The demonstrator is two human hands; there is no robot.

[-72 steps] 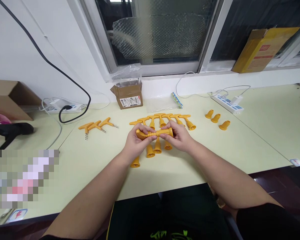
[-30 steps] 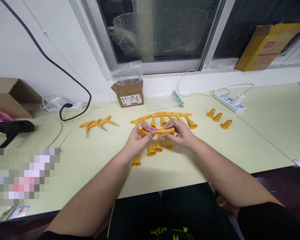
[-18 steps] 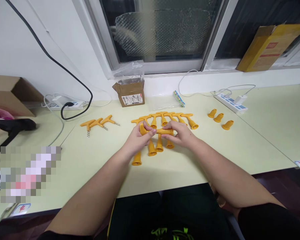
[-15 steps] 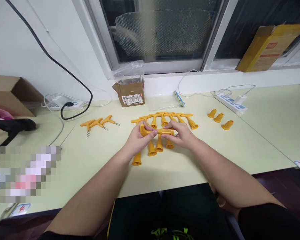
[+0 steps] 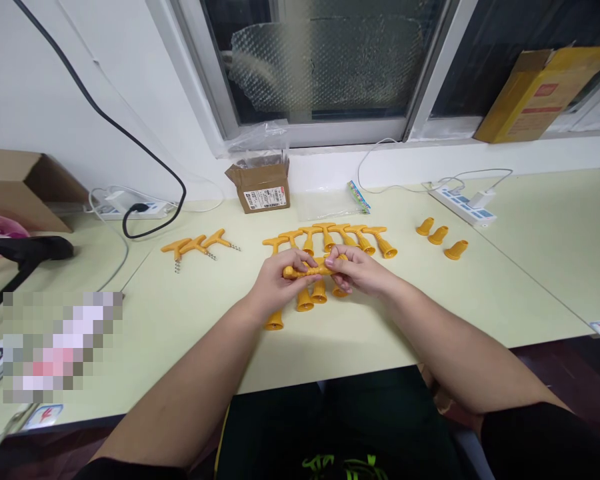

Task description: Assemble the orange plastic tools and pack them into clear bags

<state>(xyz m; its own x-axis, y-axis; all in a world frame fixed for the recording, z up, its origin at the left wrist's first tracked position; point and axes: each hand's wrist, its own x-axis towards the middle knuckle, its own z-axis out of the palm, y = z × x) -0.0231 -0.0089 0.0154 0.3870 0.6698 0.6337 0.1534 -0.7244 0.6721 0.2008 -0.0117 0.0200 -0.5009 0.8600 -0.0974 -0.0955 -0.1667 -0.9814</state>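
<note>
Both my hands are closed on one yellow corkscrew, held sideways above the table. My left hand grips its handle end. My right hand has its fingers round the sleeve end and covers most of it. Behind and below the hands lies a group of yellow corkscrews with flared sleeves, partly hidden by my fingers. To the left are three corkscrew handles with bare metal spirals. Three loose yellow sleeves stand apart on the right.
A small open cardboard box and a clear plastic bag are by the wall. Power strips with cables lie at right and left. A black cable hangs at the left. A yellow carton leans on the window.
The corkscrew in my hands has turned about its length, its handle now lying flatter. My right fingers have shifted round the sleeve. The things on the table have stayed put.
</note>
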